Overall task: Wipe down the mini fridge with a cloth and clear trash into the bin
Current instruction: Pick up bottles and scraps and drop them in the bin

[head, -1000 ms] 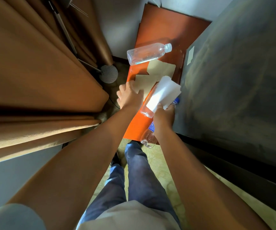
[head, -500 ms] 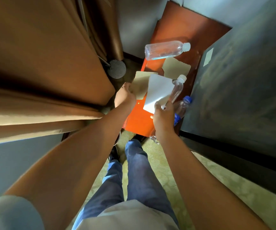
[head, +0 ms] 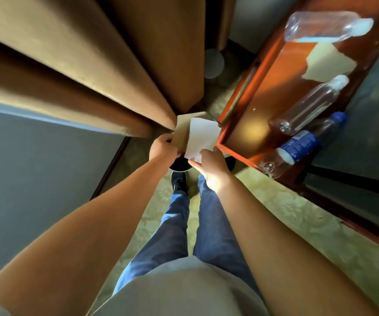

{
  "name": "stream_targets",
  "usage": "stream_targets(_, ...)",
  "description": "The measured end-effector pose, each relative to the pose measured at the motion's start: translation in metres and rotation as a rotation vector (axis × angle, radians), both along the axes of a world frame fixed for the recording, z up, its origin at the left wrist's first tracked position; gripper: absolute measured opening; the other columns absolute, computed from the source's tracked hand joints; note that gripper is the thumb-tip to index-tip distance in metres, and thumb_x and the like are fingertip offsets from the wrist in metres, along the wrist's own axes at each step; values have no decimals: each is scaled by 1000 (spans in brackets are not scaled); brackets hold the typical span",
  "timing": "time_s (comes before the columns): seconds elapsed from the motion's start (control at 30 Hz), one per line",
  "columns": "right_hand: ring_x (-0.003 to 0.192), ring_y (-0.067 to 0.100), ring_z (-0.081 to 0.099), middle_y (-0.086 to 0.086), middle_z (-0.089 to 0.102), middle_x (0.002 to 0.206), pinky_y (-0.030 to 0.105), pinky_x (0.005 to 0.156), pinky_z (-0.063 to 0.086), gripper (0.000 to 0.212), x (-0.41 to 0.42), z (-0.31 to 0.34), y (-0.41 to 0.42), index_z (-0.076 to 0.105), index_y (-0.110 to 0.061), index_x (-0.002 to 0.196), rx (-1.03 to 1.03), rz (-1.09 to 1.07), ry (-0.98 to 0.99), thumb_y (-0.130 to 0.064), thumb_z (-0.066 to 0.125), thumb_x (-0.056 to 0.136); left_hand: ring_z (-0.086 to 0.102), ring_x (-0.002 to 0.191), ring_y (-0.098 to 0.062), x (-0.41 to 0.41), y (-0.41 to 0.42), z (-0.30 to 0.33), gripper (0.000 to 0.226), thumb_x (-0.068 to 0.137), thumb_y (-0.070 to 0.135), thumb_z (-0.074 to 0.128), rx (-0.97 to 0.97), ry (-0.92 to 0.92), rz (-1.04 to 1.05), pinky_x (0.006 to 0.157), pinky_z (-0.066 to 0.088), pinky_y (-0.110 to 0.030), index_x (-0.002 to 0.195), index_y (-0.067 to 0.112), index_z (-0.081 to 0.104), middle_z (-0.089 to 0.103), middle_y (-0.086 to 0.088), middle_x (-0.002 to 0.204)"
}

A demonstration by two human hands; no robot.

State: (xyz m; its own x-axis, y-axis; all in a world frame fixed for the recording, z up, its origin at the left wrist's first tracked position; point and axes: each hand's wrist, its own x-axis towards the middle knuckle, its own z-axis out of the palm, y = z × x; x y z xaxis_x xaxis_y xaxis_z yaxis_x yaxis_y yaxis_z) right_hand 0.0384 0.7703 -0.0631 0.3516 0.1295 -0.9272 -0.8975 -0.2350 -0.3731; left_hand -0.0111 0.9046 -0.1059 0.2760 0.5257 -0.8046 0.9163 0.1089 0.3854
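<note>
Heavy brown curtains [head: 88, 71] across the upper left, hanging to the carpet [head: 282, 215], with a dark cabinet face [head: 371, 124] down the right edge, possibly the mini fridge, though hard to tell. Between them an orange-red bench [head: 282, 92] carrying what is left to clear: one clear bottle [head: 325, 26] lying at the far end, a torn tan paper scrap [head: 327, 62] just below it, a second clear bottle [head: 309, 106] lying lengthwise, and a blue-labelled bottle [head: 298, 147] touching it at the near corner, base poking out past the edge. Off the bench's near left corner, both arms stretched forward and low. Left hand [head: 163, 147] with fingers [head: 169, 139] pinched together on a tan sheet of paper [head: 182, 131]; right hand [head: 213, 167] with fingers [head: 203, 153] clamped on the lower edge of a white sheet [head: 202, 137], the two sheets overlapping and touching. Directly beneath the hands, a dark round rim, probably the bin [head: 179, 164], mostly hidden by the wrists, on the floor near the shoes. Sheets brought together over that opening most likely so that both fall in at one release rather than drifting onto the carpet. Trash clearing judged under way, with the bottles and scrap yet to go. No cloth recognisable anywhere in view, unless the white sheet is one, so wiping judged not begun.
</note>
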Motion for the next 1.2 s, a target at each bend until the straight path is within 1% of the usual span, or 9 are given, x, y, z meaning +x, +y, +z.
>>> stream_targets(0.1,107,36,67,28,55,137,28,70,61,46,-25,-29,0,40,5,144,-42,-46,91,7,48,99,71,82,-21,-35,7,-20,39,74,-1,60,3,76,-2,70,61,-33,99,27,72,73,2,88)
stream_targets(0.27,70,15,66,10,68,94,17,51,55,25,-54,-77,-7,59,0,124,-146,-55,191,-4,58,99,63,59,-23,-76,10,-56,26,62,5,56,1,182,-16,54,52,-29,76,24,67,69,0,66)
stream_targets(0.4,80,18,68,14,66,110,25,69,62,16,-69,-120,-14,60,-1,107,-188,-104,293,7,53,95,64,64,-25,-98,8,-88,25,66,5,55,-10,198,-39,60,55,-34,81,19,68,68,-2,70)
stream_targets(0.53,101,23,68,16,66,119,34,87,61,17,-80,-161,-10,62,-1,107,-210,-72,335,7,58,91,50,52,-22,-109,6,-118,16,65,5,53,-14,217,-60,49,38,-23,71,14,64,59,2,56)
stream_targets(0.77,81,20,70,15,69,102,27,64,61,9,-77,-198,14,62,1,104,-153,-109,386,-5,57,99,70,78,-27,-99,5,-161,23,73,20,56,-117,185,63,78,59,-42,94,27,65,74,-13,96)
stream_targets(0.93,77,19,65,15,68,102,28,73,61,13,-77,-194,21,61,-5,107,-159,-97,399,-15,55,102,63,66,-21,-92,6,-162,47,74,20,54,-110,194,-9,62,54,-31,121,17,61,68,-4,87)
stream_targets(1.03,84,18,69,13,72,110,27,75,61,18,-77,-174,17,63,-5,113,-163,-98,376,-17,54,102,49,62,-23,-84,0,-140,28,72,16,51,-143,168,-75,58,43,-32,96,14,64,54,-4,73)
stream_targets(1.1,88,18,70,13,72,115,27,78,61,17,-74,-150,13,63,-6,111,-158,-100,356,-18,54,102,39,63,-23,-74,-6,-116,6,72,11,49,-152,149,-106,58,34,-35,69,16,47,41,-4,66)
stream_targets(1.2,100,22,71,13,72,119,30,85,59,14,-65,-107,5,61,-9,98,-151,-128,320,-18,52,103,41,58,-32,-55,-17,-73,7,78,9,50,-145,90,-144,53,34,-36,73,5,46,42,-7,58)
